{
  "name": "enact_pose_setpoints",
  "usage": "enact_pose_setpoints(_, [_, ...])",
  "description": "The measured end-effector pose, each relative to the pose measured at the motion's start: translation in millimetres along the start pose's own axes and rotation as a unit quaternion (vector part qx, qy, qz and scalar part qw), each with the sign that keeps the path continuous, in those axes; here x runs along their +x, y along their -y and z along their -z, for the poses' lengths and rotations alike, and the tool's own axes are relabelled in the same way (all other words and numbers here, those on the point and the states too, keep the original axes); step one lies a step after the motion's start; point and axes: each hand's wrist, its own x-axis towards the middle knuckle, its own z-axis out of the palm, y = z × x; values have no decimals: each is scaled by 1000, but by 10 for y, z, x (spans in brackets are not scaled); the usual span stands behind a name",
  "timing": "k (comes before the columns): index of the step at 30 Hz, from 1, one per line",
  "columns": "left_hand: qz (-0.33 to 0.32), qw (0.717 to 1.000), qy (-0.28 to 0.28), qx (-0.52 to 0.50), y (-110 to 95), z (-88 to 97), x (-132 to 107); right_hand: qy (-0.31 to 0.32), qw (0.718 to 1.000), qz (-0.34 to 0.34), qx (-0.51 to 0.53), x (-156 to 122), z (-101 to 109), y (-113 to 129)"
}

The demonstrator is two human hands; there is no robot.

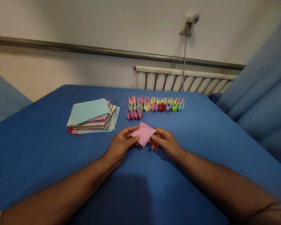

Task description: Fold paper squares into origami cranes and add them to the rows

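Observation:
A small pink folded paper, turned like a diamond, is held just above the blue-covered surface. My left hand pinches its left side, thumb on top and fingers behind. At its right corner my right hand grips it between thumb and index finger, with the other fingers curled below. Beyond the hands stand rows of folded paper cranes in pink, yellow, red, purple, green and blue. Off to the left of my left hand lies an uneven stack of coloured paper sheets, a light blue sheet on top.
Blue cloth covers the surface. Behind it run a metal rail and a white radiator along the wall. A cable hangs from a wall socket. Blue curtains hang on the right.

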Motion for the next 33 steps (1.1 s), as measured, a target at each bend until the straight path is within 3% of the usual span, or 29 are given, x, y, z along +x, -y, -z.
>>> enact_pose_setpoints(9, [10, 1000, 9, -4, 12, 20, 23, 10, 1000, -2, 1, 17, 10, -16])
enact_pose_setpoints(16, [-67, 993, -3, 100, -24, -51, -58, -1, 1000, -18, 6, 29, 19, -29])
enact_pose_setpoints(30, [-40, 973, 132, 184, 4, -107, -156, -94, 980, 24, -172, -48, -71, -30])
enact_pose_setpoints(33, [-48, 969, 125, 210, 12, -129, -167, -98, 975, 24, -196, -51, -85, -56])
